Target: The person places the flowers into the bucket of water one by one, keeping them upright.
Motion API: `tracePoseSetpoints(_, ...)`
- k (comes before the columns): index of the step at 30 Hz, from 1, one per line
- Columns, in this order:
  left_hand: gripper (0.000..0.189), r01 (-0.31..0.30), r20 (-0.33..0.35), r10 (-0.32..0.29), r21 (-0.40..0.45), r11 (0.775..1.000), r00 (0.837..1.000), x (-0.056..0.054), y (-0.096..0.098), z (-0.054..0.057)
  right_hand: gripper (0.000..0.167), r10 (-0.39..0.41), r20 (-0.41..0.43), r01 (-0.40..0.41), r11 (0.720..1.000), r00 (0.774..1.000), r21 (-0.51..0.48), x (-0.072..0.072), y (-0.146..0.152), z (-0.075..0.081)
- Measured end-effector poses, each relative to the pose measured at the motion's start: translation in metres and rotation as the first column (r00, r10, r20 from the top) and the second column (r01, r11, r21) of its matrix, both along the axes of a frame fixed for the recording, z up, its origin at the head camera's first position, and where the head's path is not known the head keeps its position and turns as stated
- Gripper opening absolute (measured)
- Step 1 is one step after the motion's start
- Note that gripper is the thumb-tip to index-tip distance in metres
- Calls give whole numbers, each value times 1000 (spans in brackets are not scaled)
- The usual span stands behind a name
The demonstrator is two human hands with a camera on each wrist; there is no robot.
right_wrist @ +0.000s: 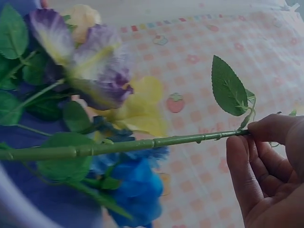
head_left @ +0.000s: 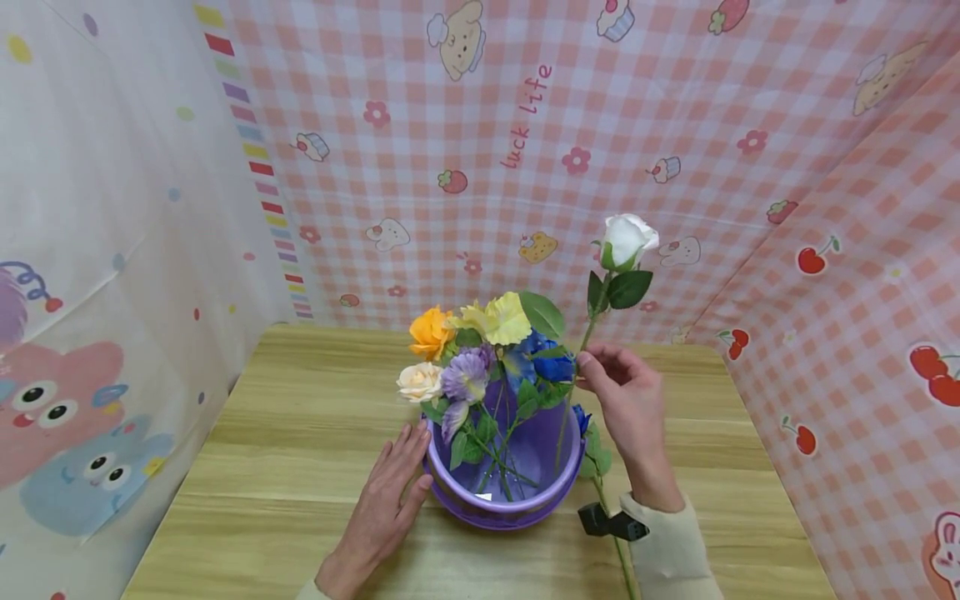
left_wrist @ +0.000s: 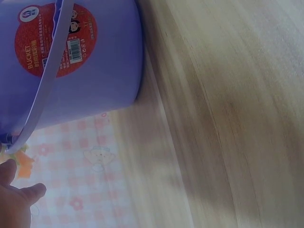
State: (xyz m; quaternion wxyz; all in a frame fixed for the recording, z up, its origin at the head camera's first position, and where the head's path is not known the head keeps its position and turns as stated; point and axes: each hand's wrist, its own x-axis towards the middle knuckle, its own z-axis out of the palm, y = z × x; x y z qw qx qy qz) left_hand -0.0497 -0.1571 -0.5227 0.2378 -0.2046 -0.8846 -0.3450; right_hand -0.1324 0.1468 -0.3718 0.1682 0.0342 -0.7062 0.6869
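Observation:
A white artificial rose (head_left: 628, 240) stands upright over the right side of a purple bucket (head_left: 501, 502). My right hand (head_left: 626, 404) pinches its green stem (right_wrist: 175, 140) between thumb and fingers, and the stem's lower end is inside the bucket. Against the bucket's left rim rests my left hand (head_left: 386, 492), its fingers extended. Several artificial flowers lean in the bucket: an orange one (head_left: 431, 333), a yellow one (head_left: 498, 319), a cream rose (head_left: 420, 382), a purple one (head_left: 467, 375) and a blue one (head_left: 553, 365).
Another blue flower (head_left: 581, 419) lies on the wooden table (head_left: 300, 433) right of the bucket, its long stem passing near my right sleeve. The bucket's handle (left_wrist: 50, 76) hangs down its side. Checked pink cloth (head_left: 450, 192) hangs behind the table.

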Motion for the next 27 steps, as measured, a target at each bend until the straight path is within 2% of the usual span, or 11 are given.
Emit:
tracePoseSetpoints(12,55,-2,11,2,3,1000,1000,0,1,-1,13,37,121,-48,995,992,89,6,-12,-39)
tracePoseSetpoints(15,55,-4,13,4,3,1000,1000,0,1,0,9,33,115,-51,986,993,160,8,-17,-49)
tracePoseSetpoints(21,55,-7,16,7,-1,1000,1000,1,1,0,5,-10,72,-15,939,997,344,10,-24,-63)
tracePoseSetpoints(27,57,0,2,0,1,1000,1000,-1,1,-1,6,-52,97,-1,879,994,477,9,-30,-66)
